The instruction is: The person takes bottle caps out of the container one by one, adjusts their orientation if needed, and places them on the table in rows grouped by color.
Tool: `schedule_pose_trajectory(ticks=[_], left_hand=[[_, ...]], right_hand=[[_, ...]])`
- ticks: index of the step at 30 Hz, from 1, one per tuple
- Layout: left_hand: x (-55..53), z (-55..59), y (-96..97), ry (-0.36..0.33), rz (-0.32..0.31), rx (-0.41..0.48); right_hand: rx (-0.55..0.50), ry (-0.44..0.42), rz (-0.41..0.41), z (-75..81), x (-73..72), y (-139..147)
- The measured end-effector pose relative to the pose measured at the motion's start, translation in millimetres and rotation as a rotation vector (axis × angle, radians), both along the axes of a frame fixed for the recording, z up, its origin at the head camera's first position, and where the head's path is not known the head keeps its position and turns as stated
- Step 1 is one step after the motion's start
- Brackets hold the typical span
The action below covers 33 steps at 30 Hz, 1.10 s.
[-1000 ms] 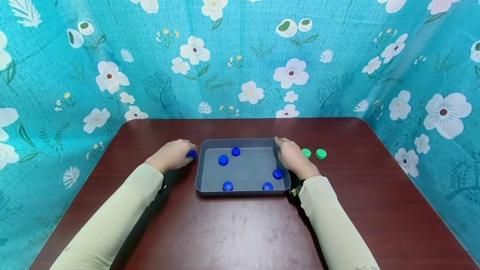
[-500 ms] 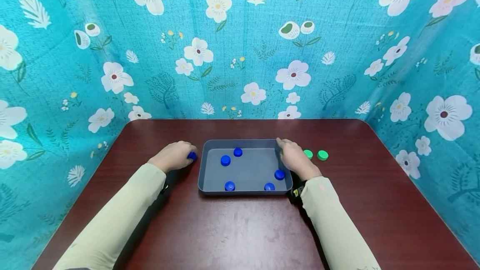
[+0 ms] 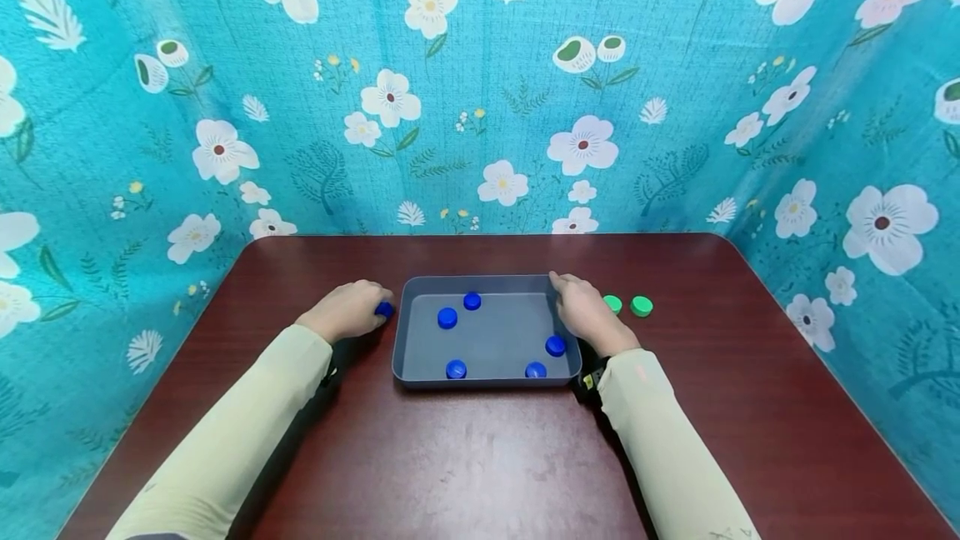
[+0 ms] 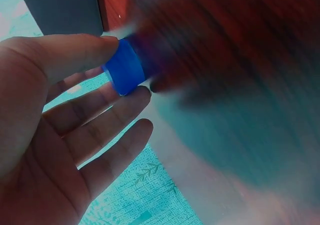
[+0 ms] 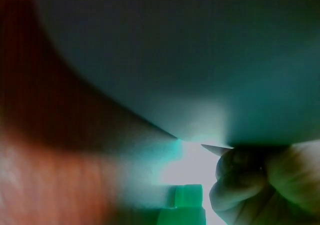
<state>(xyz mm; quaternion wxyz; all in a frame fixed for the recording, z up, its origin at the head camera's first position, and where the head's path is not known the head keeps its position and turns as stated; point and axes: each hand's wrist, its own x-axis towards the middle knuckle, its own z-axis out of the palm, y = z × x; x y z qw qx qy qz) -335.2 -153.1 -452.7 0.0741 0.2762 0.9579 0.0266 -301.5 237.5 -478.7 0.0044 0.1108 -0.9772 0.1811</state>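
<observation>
The left hand (image 3: pixel 348 312) is just outside the left wall of the grey tray (image 3: pixel 498 336), narrow at the thumb and nearest fingers, which pinch a blue cap (image 3: pixel 384 308); in the left wrist view its outer fingers reach out straighter, with gaps between them. That pinched cap is near the tray's left wall but apart from it, and I cannot tell whether it touches the table (image 3: pixel 487 457). The right hand (image 3: pixel 588 319) holds the tray's right wall toward the far corner, its fingers bent in the right wrist view, which is too dark and blurred to show where each one lies. Inside the tray are five more blue caps: a far cap (image 3: pixel 472 301) near the far wall, a second cap (image 3: pixel 447 317) just beside it to the left, a third cap (image 3: pixel 456 369) and a fourth cap (image 3: pixel 536 370) along the near wall, and a fifth cap (image 3: pixel 555 346) by the right wall. Right of the tray, past the right hand, lie two green caps (image 3: pixel 641 306), the one closer to the tray partly hidden by that hand. Beyond the tray's far wall hangs a turquoise flowered cloth (image 3: pixel 450 107)
</observation>
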Motion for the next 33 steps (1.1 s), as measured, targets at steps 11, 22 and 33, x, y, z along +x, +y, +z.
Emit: schedule_pose_trajectory(ticks=[11, 22, 33], left_hand=[[-1.3, 2.2, 2.0, -0.023, 0.019, 0.013], [-1.9, 13.3, 2.7, -0.108, 0.087, 0.049], [-0.7, 29.0, 8.3, -0.02, 0.071, 0.051]], right_hand=[[-0.005, 0.014, 0.013, 1.6, -1.2, 1], [0.012, 0.009, 0.003, 1.5, -1.9, 1], [0.009, 0.0, 0.01, 2.8, 0.0, 1]])
